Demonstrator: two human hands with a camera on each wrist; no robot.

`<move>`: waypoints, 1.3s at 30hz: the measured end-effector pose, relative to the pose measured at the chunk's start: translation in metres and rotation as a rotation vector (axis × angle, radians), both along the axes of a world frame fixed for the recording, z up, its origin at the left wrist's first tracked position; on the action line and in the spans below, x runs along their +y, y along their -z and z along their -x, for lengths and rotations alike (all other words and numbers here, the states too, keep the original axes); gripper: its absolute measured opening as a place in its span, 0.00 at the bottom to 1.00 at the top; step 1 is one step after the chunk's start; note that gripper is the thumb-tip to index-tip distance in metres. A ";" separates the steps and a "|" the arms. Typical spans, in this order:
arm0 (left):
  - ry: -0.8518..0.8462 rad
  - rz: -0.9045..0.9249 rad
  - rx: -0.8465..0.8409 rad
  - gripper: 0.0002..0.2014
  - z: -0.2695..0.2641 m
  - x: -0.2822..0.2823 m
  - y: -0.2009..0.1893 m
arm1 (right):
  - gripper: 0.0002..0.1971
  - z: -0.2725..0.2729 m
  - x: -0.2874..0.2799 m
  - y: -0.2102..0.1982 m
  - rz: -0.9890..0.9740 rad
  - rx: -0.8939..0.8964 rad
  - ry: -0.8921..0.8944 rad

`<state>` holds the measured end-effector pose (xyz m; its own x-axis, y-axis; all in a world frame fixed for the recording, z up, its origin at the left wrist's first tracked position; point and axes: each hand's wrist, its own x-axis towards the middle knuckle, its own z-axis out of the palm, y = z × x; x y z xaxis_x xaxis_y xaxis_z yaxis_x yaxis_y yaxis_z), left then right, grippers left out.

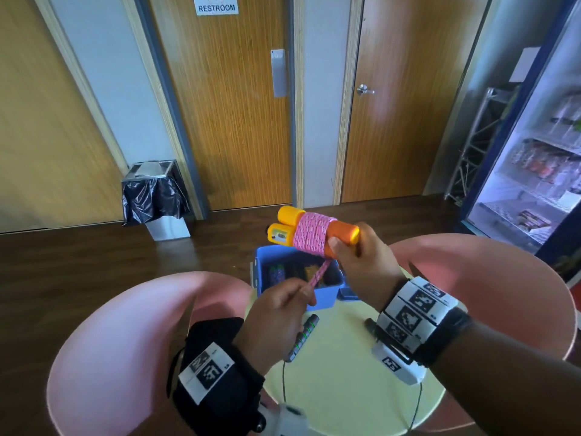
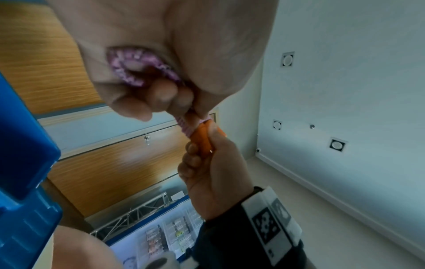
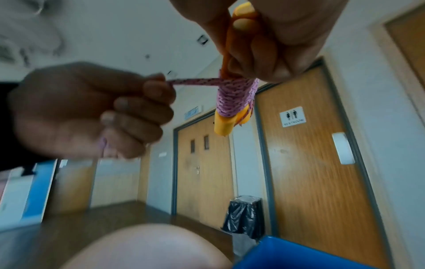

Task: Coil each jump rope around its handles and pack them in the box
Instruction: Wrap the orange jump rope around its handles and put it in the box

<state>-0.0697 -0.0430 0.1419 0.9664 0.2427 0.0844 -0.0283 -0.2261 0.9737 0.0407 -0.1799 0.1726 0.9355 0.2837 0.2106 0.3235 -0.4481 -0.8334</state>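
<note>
Two orange handles (image 1: pixel 342 233) lie side by side with pink rope (image 1: pixel 311 231) wound thickly round their middle. My right hand (image 1: pixel 358 262) grips their near end above the blue box (image 1: pixel 327 294). My left hand (image 1: pixel 283 306) pinches the loose rope end (image 1: pixel 319 273), which runs taut up to the coil. In the left wrist view a loop of pink rope (image 2: pixel 128 72) sits inside the curled fingers. In the right wrist view the rope end (image 3: pixel 193 81) leads from the left hand (image 3: pixel 92 112) to the coil (image 3: pixel 234 98). The box holds other coiled ropes, seen only dimly.
A dark jump rope handle with green rings (image 1: pixel 303 336) and its thin cord lie on the pale round table (image 1: pixel 345 388). Pink chairs (image 1: pixel 103 341) flank the table. A bin (image 1: pixel 155 196), doors and a glass-fronted fridge (image 1: pixel 540 184) stand behind.
</note>
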 end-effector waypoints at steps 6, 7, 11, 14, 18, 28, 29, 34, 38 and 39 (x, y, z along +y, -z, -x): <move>0.182 -0.506 0.000 0.11 -0.012 0.033 -0.017 | 0.13 0.012 -0.010 -0.002 0.492 -0.177 -0.169; 0.198 -0.583 -0.008 0.09 -0.016 0.039 -0.019 | 0.13 0.011 -0.012 -0.005 0.540 -0.170 -0.191; 0.222 -0.842 -0.080 0.11 -0.030 0.054 -0.027 | 0.14 0.005 -0.013 -0.011 0.639 -0.080 -0.288; 0.282 -0.854 -0.105 0.11 -0.038 0.059 -0.027 | 0.16 -0.001 -0.015 -0.012 0.653 0.005 -0.388; 0.356 -0.803 -0.180 0.16 -0.047 0.058 -0.022 | 0.25 -0.012 -0.018 -0.014 0.537 0.188 -0.538; 0.432 -0.409 -0.056 0.08 -0.041 0.035 -0.020 | 0.15 -0.009 -0.034 -0.046 0.463 0.483 -0.681; 0.410 -0.367 -0.050 0.08 -0.040 0.033 -0.018 | 0.17 -0.010 -0.035 -0.044 0.414 0.502 -0.665; 0.079 -0.247 -0.109 0.17 -0.046 0.033 -0.011 | 0.14 0.004 -0.027 -0.019 -0.035 0.571 -0.362; -0.113 -0.368 -0.166 0.21 -0.049 0.024 -0.005 | 0.12 0.024 -0.005 0.008 -0.267 0.664 -0.175; -0.113 -0.336 -0.162 0.22 -0.049 0.022 -0.004 | 0.11 0.027 -0.002 0.011 -0.340 0.681 -0.133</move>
<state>-0.0209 -0.0213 0.1457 0.9028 0.2796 0.3268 -0.1325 -0.5421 0.8298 0.0136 -0.1817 0.1616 0.8522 0.4260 -0.3038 -0.2768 -0.1255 -0.9527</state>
